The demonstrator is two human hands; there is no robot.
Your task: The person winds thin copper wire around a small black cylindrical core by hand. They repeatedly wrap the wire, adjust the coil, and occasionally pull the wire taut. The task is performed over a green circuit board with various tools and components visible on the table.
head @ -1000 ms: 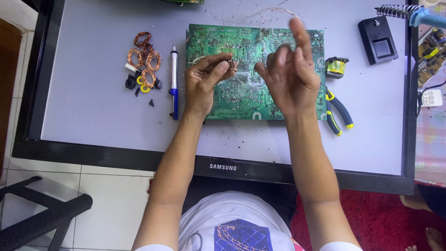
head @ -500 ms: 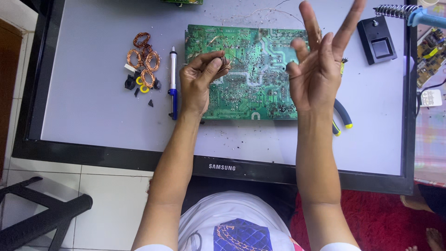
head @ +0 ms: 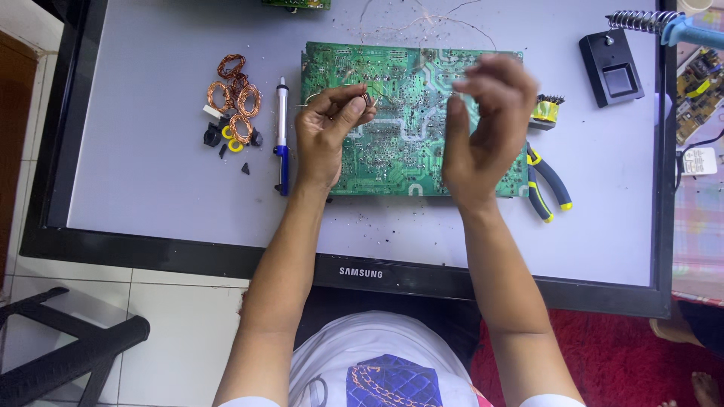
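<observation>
The right hand (head: 483, 128), fingers splayed 0.5 seconds ago, now curls blurred, contents unclear; the left hand (head: 332, 128) pinches a small component (head: 366, 99) over the green circuit board (head: 400, 143).

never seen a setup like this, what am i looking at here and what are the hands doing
There is no machine here, only a person's two bare hands, filmed by a camera worn on the head and looking straight down. The grey surface is a flat screen lying face up as a workbench. On it lies a green circuit board. The left hand pinches a small part with thin wire over the board; what it is exactly is too small to tell. The right hand is raised above the board, blurred, and seems to hold nothing. To the left lie copper coils and a blue and white pen-shaped tool. To the right lie pliers, a small yellow part and a black stand.
</observation>
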